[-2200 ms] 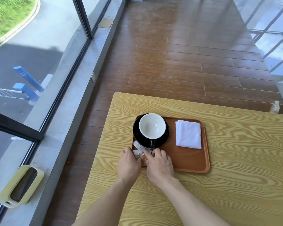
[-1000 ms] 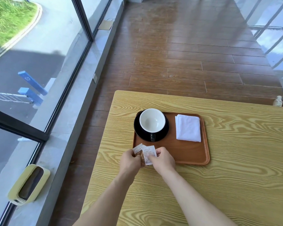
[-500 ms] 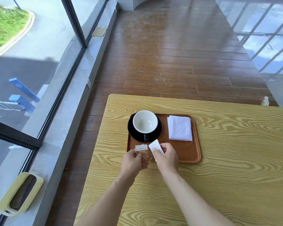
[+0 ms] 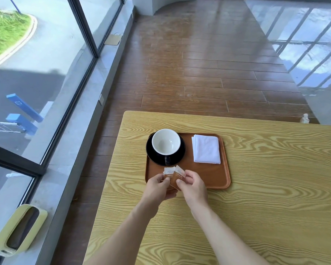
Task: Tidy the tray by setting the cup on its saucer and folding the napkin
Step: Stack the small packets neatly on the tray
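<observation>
A brown tray lies on the wooden table. An empty white cup stands upright on a black saucer in the tray's far left corner, handle toward me. A folded white napkin lies flat in the far right part of the tray. Over the tray's near left corner, my left hand pinches one small brown-and-white sachet, and my right hand pinches a second sachet beside it. The two sachets touch side by side.
The table's left edge runs along a wooden floor and a grey sill below tall windows. A pale green bin sits on the floor at lower left. A small bottle shows past the table's far right edge.
Both hands lifted the two sachets from beside the saucer off the tray and now hold them side by side. The camera view shifted; cup, saucer and napkin stayed put.
</observation>
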